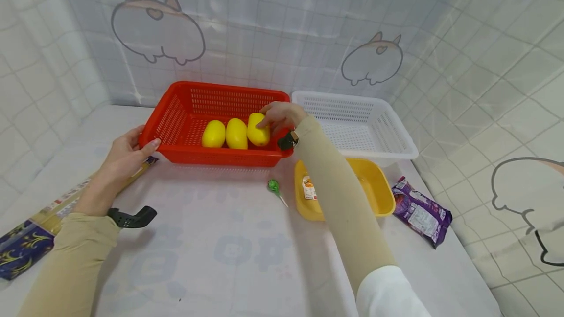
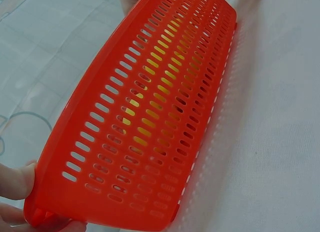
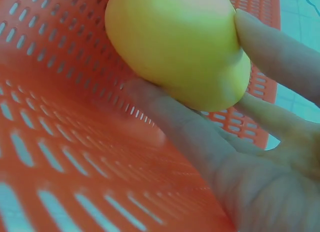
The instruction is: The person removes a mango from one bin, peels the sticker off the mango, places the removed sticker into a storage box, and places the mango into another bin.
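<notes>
A red plastic basket (image 1: 220, 156) with slotted walls stands towards the back of the table. My left hand (image 1: 125, 155) grips its left end, and in the left wrist view the thumb and fingers (image 2: 15, 182) hold the rim at the corner. Three smooth yellow oval fruits lie side by side in the basket: the left one (image 1: 213, 134), the middle one (image 1: 236, 134) and the right one (image 1: 258, 130). My right hand (image 1: 282, 114) reaches over the basket's right end and holds the right fruit. In the right wrist view, thumb and fingers surround this yellow fruit (image 3: 175, 46).
A white basket (image 1: 401, 131) adjoins the red one on the right. In front of it are a yellow tub (image 1: 383, 194), partly behind my right forearm, and a purple packet (image 1: 423, 212). A green lollipop (image 1: 274, 186) lies mid-table. Under my left forearm lies a long blue-and-gold package (image 1: 31, 243).
</notes>
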### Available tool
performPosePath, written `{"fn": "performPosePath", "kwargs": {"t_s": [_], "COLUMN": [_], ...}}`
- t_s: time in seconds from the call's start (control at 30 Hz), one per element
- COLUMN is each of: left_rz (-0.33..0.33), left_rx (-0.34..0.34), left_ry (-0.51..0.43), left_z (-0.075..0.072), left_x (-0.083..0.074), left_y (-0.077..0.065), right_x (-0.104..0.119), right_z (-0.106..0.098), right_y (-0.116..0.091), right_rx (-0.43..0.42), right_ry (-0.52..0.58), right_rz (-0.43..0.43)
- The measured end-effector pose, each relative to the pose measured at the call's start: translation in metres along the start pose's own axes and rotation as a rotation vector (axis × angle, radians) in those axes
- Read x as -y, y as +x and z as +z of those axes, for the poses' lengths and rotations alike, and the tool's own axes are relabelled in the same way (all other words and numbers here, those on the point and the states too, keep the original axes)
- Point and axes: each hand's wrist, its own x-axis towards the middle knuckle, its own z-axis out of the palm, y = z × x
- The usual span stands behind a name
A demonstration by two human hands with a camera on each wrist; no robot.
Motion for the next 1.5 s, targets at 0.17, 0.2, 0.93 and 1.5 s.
{"fn": "performPosePath", "kwargs": {"t_s": [0.17,0.2,0.93,1.5], "left_rz": [-0.005,-0.005,-0.001,-0.014], "left_rx": [-0.008,-0.009,-0.002,0.000], "left_ry": [0.005,0.007,0.009,0.019], "left_z": [0.001,0.001,0.000,-0.001], "left_x": [-0.001,-0.001,-0.003,-0.003], "left_y": [0.000,0.000,0.000,0.000], "right_x": [-0.002,-0.003,-0.015,-0.018], "right_z": [0.000,0.001,0.016,0.017], "right_y": [0.004,0.005,0.037,0.039], "right_rx": [0.012,0.018,0.068,0.068], "right_ry": [0.035,0.040,0.004,-0.047], "right_rz": [-0.002,-0.008,-0.054,-0.098]}}
